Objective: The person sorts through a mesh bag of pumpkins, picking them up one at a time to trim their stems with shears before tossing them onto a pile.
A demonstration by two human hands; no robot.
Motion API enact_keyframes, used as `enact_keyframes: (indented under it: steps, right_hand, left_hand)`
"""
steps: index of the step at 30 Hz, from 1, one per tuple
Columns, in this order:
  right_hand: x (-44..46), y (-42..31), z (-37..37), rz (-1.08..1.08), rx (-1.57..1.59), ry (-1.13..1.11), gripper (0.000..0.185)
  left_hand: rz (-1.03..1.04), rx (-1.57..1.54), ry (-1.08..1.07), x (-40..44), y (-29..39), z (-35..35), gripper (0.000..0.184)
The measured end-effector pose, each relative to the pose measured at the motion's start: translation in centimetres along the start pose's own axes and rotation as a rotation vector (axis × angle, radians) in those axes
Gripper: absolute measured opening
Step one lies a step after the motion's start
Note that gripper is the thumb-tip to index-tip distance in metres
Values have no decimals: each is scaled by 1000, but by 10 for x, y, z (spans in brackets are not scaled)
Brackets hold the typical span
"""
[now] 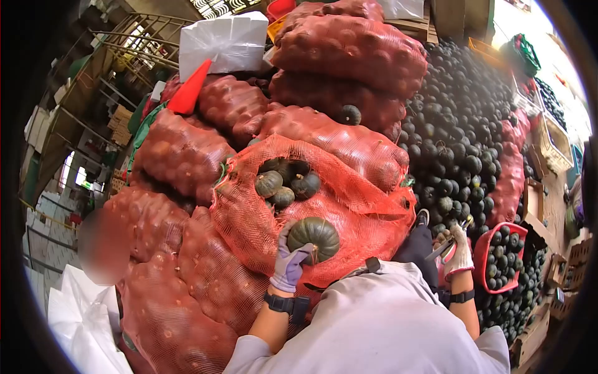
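Observation:
My left hand [291, 258], in a lavender glove, is closed on a large dark green kabocha squash [316, 234], its stem end turned toward me. The squash is held over an open red mesh sack [249, 215], where several more kabocha squashes [283, 197] show through the torn or open mouth. Off to the right, my right hand [458, 250], in a white knit glove, grips a small metal tool that looks like pruning shears [440, 249]; the glove covers part of it.
Full red mesh sacks [349, 50] are stacked ahead and to the left. A large heap of dark green squashes [451, 143] covers the floor at right, with a red tub [498, 258] of them nearby. A white foam box [221, 42] stands on the sacks.

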State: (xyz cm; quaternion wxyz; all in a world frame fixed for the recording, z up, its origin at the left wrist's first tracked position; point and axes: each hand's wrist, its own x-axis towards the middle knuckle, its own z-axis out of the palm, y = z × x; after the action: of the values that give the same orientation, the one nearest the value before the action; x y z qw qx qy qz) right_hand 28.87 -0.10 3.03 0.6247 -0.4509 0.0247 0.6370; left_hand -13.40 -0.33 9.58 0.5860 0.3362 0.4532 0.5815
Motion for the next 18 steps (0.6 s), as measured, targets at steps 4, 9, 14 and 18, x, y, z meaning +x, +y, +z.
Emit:
enact_keyframes:
  steps: [4,9,14,18]
  right_hand:
    - [-2,-2,7,-7,29,-27,22]
    - [-7,-3,-11,-84,65,132,21]
    - [-3,-11,-76,-146,-10,276,27]
    - [-2,-21,-83,-185,41,247,25]
  left_hand:
    - [-174,-282,-105,6,-15,-1,41]
    - [-551,-351,-177,52,-23,13,46]
    - [-212,-360,-408,144,-25,123,54]
    - [-184,-660,-501,186,-40,171,68]
